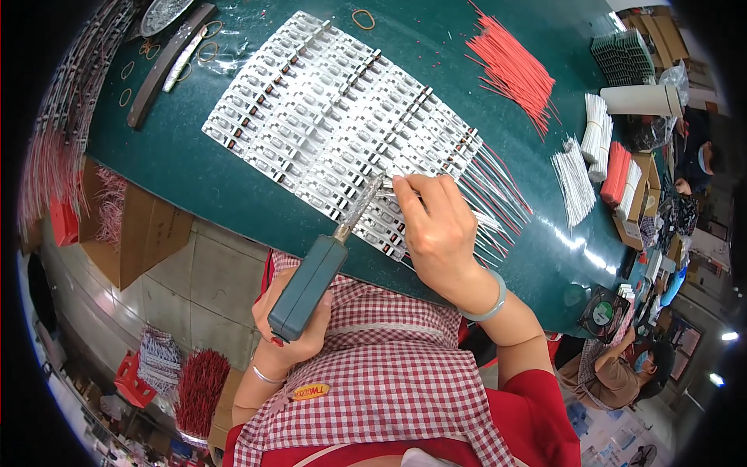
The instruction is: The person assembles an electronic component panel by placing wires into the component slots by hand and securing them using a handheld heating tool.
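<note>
A dark green soldering gun [310, 284] is gripped in my left hand [299, 311] at the table's front edge. Its metal tip slants up and right onto a panel of white plastic modules [311, 117] laid out in rows. Close to that tip, my right hand [442, 229] has thumb and forefinger pinched over the panel; what lies between them is too small to make out. Thin red and white wires [498, 194] fan out from the panel's right end, partly behind my right hand.
Loose red wires [513, 74] lie at the back right, with white wire bundles [574, 183] nearer the right edge. A dark bar [167, 70] and rubber bands [363, 19] are at the back. A small fan [603, 313] stands right. Another person [622, 366] sits beyond it.
</note>
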`<state>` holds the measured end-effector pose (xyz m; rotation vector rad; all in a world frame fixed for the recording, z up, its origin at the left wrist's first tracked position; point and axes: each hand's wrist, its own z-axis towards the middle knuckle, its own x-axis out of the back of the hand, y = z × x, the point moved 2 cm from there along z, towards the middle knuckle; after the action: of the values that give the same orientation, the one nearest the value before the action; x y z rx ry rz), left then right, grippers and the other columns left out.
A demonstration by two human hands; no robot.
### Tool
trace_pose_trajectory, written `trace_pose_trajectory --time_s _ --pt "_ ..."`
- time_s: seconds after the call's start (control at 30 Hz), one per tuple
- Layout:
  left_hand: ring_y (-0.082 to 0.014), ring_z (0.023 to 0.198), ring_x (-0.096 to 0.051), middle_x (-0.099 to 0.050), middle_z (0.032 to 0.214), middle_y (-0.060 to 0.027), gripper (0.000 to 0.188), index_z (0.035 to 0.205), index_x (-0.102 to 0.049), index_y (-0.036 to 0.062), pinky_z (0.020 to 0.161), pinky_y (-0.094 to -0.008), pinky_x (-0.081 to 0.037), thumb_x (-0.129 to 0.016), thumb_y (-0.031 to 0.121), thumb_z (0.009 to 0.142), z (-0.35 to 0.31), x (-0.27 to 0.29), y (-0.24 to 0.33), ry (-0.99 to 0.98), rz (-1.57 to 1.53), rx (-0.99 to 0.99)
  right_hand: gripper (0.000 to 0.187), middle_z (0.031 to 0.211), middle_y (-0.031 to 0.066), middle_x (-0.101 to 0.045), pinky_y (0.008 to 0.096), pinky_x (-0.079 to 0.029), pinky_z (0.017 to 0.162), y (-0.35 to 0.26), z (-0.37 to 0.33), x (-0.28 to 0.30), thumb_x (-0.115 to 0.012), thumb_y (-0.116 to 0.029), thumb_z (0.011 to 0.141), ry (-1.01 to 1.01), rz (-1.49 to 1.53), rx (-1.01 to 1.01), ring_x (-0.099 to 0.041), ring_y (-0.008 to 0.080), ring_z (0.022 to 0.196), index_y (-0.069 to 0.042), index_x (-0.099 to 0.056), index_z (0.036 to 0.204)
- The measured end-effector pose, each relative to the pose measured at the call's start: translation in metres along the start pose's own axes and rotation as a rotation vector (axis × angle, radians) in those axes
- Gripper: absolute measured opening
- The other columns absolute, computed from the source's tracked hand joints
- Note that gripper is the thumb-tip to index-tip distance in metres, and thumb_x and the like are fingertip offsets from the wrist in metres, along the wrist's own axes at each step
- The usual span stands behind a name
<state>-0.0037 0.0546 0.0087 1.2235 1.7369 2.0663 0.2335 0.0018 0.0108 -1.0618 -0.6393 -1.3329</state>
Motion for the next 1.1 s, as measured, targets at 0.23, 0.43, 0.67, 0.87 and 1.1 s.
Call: trace_pose_trajectory --time_s 0.23,0.43,0.67,0.87,1.1 --pt "-0.0299 0.084 -0.073 -0.072 0.103 -0.019 0.026 0.103 -0.072 -0.0047 0.075 -0.0342 -0.059 -0.075 -0.001 0.078 -0.003 0.0008 -0.0029 0.007 0.021 -0.017 0.037 0.099 0.0122 -0.066 0.031 -0.05 0.06 0.0007 -0.001 -0.0016 -0.066 0.001 0.067 0.026 0.014 0.0 -0.06 0.023 0.079 0.006 -0.07 0.103" --pt "-0.0298 0.084 -0.072 -0.072 0.102 -0.0185 0.026 0.103 -0.072 -0.0044 0.075 -0.0342 -0.059 -0.075 -0.001 0.077 -0.001 0.0015 -0.0024 0.006 0.016 -0.026 0.038 0.099 0.0107 -0.067 0.0312 -0.05 0.059 0.0017 -0.0022 -0.0025 -0.066 0.001 0.067 0.052 0.025 -0.009 -0.06 0.0223 0.077 0.005 -0.07 0.105" --pt "-0.0295 0.084 -0.073 -0.073 0.102 -0.018 0.026 0.102 -0.072 -0.0041 0.074 -0.0341 -0.059 -0.075 -0.002 0.076 -0.0031 0.0017 -0.0039 0.009 0.017 -0.005 0.038 0.096 0.0108 -0.066 0.0319 -0.05 0.058 0.0022 -0.0036 -0.0026 -0.065 0.002 0.067 0.055 0.067 -0.009 -0.06 0.0229 0.076 0.005 -0.07 0.105" --pt "-0.0291 0.082 -0.072 -0.072 0.101 -0.0179 0.023 0.099 -0.072 -0.0037 0.072 -0.0336 -0.059 -0.075 -0.003 0.076 0.0019 0.0012 -0.0007 0.008 0.013 -0.046 0.038 0.095 0.0115 -0.066 0.0325 -0.05 0.058 0.0035 -0.0028 -0.0025 -0.066 0.002 0.067 0.065 0.086 -0.004 -0.06 0.0237 0.076 0.006 -0.069 0.105" --pt "-0.0295 0.081 -0.072 -0.071 0.098 -0.0168 0.022 0.098 -0.072 -0.0038 0.071 -0.0332 -0.058 -0.075 -0.003 0.076 0.0052 0.0024 0.0049 0.001 0.026 0.006 0.037 0.095 0.0125 -0.065 0.033 -0.049 0.059 0.002 -0.0018 -0.0018 -0.066 0.001 0.067 0.043 0.077 0.018 -0.06 0.0244 0.077 0.007 -0.068 0.104"
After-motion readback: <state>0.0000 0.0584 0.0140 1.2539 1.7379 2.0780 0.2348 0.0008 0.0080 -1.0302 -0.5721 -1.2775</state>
